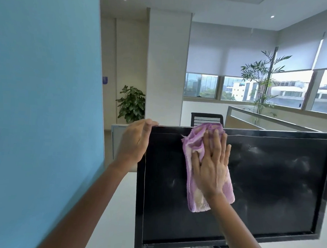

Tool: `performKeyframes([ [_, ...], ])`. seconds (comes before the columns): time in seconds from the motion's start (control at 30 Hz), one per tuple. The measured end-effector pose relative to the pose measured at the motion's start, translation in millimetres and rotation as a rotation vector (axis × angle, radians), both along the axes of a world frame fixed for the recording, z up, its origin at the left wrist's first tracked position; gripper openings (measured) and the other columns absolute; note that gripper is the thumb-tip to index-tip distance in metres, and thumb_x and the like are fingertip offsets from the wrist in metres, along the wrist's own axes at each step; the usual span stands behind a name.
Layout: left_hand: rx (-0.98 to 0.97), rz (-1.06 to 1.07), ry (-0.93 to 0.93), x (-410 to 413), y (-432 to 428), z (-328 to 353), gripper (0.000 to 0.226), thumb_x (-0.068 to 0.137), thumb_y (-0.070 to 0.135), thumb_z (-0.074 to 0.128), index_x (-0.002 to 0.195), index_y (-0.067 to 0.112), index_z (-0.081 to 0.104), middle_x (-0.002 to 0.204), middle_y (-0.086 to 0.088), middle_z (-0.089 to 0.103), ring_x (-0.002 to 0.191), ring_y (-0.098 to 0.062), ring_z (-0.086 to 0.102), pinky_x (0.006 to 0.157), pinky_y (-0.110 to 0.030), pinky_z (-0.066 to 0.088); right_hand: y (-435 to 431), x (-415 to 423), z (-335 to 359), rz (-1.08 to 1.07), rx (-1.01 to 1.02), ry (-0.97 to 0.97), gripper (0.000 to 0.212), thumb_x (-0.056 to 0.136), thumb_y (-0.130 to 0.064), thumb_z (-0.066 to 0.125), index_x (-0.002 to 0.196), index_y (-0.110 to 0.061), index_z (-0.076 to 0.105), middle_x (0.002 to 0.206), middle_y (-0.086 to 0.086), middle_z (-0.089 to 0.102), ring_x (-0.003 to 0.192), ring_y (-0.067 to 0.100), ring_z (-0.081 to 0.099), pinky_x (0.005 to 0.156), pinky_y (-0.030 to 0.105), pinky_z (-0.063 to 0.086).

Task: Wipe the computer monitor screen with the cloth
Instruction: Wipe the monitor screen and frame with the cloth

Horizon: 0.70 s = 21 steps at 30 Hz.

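A black computer monitor (pixel 269 186) stands on a white desk, its dark screen off and streaked with dust on the right half. A folded purple and cream cloth (pixel 194 144) lies flat against the upper middle of the screen, reaching over the top bezel. My right hand (pixel 211 164) presses the cloth onto the screen with straight, spread fingers. My left hand (pixel 135 141) grips the monitor's top left corner, fingers curled over the top edge.
A blue partition wall (pixel 42 98) rises close on the left. The white desk (pixel 116 206) runs under the monitor. Behind it are a black mesh chair (pixel 206 119), a cubicle divider (pixel 263 119), two potted plants and windows with blinds.
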State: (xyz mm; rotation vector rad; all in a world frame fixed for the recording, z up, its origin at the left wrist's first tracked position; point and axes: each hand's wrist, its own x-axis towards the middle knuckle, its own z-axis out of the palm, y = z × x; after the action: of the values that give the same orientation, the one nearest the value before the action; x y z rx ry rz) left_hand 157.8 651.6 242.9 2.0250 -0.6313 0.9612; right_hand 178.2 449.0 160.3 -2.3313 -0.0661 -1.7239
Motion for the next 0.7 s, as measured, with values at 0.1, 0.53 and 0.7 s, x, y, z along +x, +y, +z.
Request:
performKeyframes([
  [0.1, -0.029, -0.022, -0.006, 1, 0, 0, 0.107, 0.07, 0.079, -0.007, 0.109, 0.011, 0.065, 0.112, -0.006, 0.068, 0.106, -0.008, 0.052, 0.094, -0.019, 0.034, 4, -1, 4, 0.043, 0.456, -0.04, 0.06, 0.095, -0.04, 0.029, 0.145, -0.008, 0.022, 0.154, 0.007, 0.014, 0.143, 0.027, 0.008, 0.116, 0.05, 0.017],
  [0.53, -0.057, -0.041, -0.008, 2, -1, -3, 0.103, 0.074, 0.078, -0.004, 0.105, 0.008, 0.066, 0.108, -0.007, 0.068, 0.107, -0.017, 0.056, 0.093, -0.027, 0.038, 125, -2, -23, 0.085, -0.021, 0.031, 0.057, 0.095, -0.036, 0.029, 0.143, -0.006, 0.021, 0.15, 0.012, 0.023, 0.14, 0.03, 0.021, 0.114, 0.042, 0.021],
  [0.7, -0.045, -0.036, -0.022, 0, 1, -3, 0.102, 0.075, 0.075, -0.006, 0.107, 0.009, 0.065, 0.111, -0.007, 0.066, 0.106, -0.011, 0.052, 0.093, -0.021, 0.032, 82, -5, -21, 0.075, -0.381, 0.002, 0.051, 0.093, -0.038, 0.035, 0.136, -0.012, 0.035, 0.144, 0.004, 0.035, 0.137, 0.027, 0.031, 0.113, 0.042, 0.022],
])
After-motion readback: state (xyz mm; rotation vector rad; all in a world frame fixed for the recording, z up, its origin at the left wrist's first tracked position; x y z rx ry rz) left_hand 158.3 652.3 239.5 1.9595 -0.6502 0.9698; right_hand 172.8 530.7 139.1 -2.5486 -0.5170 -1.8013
